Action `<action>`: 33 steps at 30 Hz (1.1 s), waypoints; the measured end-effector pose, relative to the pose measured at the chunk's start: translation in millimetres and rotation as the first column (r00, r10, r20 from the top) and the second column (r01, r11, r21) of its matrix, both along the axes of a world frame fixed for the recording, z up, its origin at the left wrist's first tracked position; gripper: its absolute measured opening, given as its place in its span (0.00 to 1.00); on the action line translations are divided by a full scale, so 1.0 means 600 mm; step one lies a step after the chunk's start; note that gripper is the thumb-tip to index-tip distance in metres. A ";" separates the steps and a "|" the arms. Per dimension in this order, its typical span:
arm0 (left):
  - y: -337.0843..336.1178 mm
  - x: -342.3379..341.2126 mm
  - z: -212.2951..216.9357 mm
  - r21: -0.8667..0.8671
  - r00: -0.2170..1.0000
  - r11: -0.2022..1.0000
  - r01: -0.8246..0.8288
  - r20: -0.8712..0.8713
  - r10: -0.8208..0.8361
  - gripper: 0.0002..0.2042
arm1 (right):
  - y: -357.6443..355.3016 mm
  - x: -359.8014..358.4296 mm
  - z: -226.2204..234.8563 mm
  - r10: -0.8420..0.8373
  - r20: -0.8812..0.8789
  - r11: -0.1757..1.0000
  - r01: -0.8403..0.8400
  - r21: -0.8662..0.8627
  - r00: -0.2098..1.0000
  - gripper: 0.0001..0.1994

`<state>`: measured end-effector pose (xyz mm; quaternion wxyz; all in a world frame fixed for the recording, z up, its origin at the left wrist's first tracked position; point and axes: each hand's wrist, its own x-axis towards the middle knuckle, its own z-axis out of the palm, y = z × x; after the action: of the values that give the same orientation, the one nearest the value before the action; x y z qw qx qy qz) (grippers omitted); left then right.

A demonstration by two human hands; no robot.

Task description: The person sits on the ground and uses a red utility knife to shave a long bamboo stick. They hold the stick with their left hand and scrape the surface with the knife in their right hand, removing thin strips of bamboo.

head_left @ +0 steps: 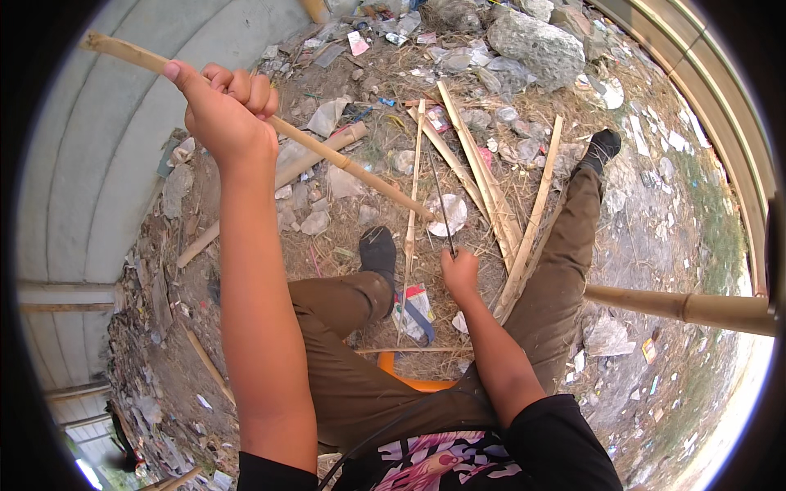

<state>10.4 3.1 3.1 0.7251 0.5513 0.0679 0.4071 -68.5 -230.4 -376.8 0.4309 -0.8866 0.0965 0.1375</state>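
Raised at the upper left, my left hand is closed around a long bamboo stick, which slants down to the right. My right hand is closed low between my legs on a knife with a long, thin dark blade, seen nearly edge-on and pointing away from me. The stick's lower end comes close to the blade; whether they touch I cannot tell. Split bamboo strips lie beyond my right hand. A narrow strip lies left of the blade, and another strip runs beside my right leg.
Litter and dry straw cover the dirt ground. Large grey rocks sit at the far side. A pale curved wall rises at left. A thick bamboo pole crosses at right, and a bamboo length lies beyond my left arm.
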 end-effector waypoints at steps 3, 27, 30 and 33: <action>-0.006 -0.001 0.000 -0.013 0.999 0.999 -0.032 -0.007 0.032 0.30 | -0.010 -0.013 -0.002 -0.010 0.059 1.000 0.010 -0.010 0.998 0.20; -0.030 -0.067 0.058 -0.154 0.999 0.988 -0.010 0.040 0.016 0.27 | -0.072 -0.028 -0.148 -0.175 -0.086 0.984 0.171 -0.050 0.981 0.21; -0.027 -0.094 0.091 -0.169 0.993 0.984 -0.056 0.091 0.072 0.25 | -0.085 -0.014 -0.098 -0.250 -0.194 0.966 0.257 0.010 0.949 0.18; 0.045 -0.206 0.190 0.038 0.864 0.908 0.418 0.294 -0.409 0.22 | -0.094 0.013 -0.034 -0.350 -0.434 0.825 0.493 0.277 0.830 0.14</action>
<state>-113.1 29.8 117.0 0.8047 0.4761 -0.1551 0.3189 -60.7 -286.9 -397.4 0.5874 -0.7008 0.3431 0.2147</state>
